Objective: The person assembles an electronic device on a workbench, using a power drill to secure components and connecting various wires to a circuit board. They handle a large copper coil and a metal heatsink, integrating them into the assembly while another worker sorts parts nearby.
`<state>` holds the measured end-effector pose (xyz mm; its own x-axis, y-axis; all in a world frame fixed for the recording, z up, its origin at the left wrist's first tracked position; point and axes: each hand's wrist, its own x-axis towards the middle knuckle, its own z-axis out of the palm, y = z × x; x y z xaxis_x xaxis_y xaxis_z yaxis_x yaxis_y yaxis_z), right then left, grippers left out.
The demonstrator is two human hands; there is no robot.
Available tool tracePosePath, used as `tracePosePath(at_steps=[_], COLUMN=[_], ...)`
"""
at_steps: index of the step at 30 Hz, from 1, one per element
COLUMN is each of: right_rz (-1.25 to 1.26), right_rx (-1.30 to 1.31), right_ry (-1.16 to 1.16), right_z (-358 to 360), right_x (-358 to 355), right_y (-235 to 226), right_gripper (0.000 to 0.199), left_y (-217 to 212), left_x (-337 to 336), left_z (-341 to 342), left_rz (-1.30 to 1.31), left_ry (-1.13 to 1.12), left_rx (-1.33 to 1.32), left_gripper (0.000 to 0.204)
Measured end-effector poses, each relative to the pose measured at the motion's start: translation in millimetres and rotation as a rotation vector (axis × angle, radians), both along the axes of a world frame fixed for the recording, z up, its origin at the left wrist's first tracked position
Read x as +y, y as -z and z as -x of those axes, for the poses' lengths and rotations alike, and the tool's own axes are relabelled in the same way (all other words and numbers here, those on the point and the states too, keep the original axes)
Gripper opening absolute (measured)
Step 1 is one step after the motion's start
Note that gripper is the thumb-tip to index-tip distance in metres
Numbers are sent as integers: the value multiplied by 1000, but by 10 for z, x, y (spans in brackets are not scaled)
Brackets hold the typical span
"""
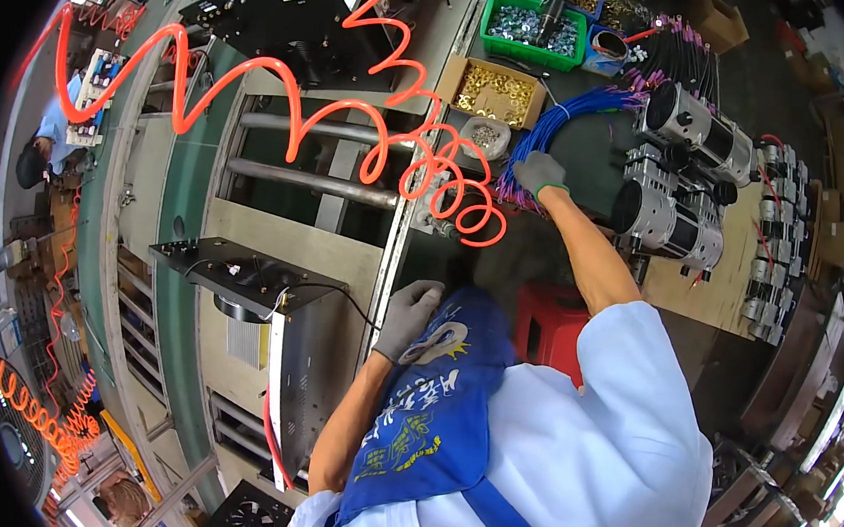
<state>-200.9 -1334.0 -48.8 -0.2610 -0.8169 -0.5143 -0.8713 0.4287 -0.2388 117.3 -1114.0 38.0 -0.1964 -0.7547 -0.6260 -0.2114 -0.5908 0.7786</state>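
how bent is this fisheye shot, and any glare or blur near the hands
Head view: strong bending, the conveyor rails curve toward a black rim; bright glare at the lower right edge; the right hand on the blue wires and the left hand look fairly sharp, evenly lit.

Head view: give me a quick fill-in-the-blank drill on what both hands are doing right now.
1. The right hand reaches into a bundle of ____ wires.
2. The left hand rests near the person's ____ apron.
3. The coiled air hose overhead is ____.
4. Both hands wear ____ gloves.

Missing words: blue; blue; orange; grey.
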Motion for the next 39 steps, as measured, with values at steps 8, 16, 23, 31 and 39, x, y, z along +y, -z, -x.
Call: tracePosePath(at_steps=[8,16,23,31,39], right_rz=[62,17,-36,170,397], right_rx=[-41,-1017,-1400,-1032,-368], right_ry=[-68,629,511,246,-232], right_z=[318,395,-18,-229,-509], right_x=[1,89,871,540,-508], right_y=[-452,-414,-752,-404,201], right_gripper=[43,21,24,27,39], left_y=[-177,-294,-454,-472,-937], left_x=[-328,-627,-999,-931,-116], left_z=[386,804,1234,750,-400], left_rz=[321,339,137,-40,142], left_ry=[309,325,113,140,169], left_rx=[-138,-87,94,172,59], left_gripper=[35,38,34,20,18])
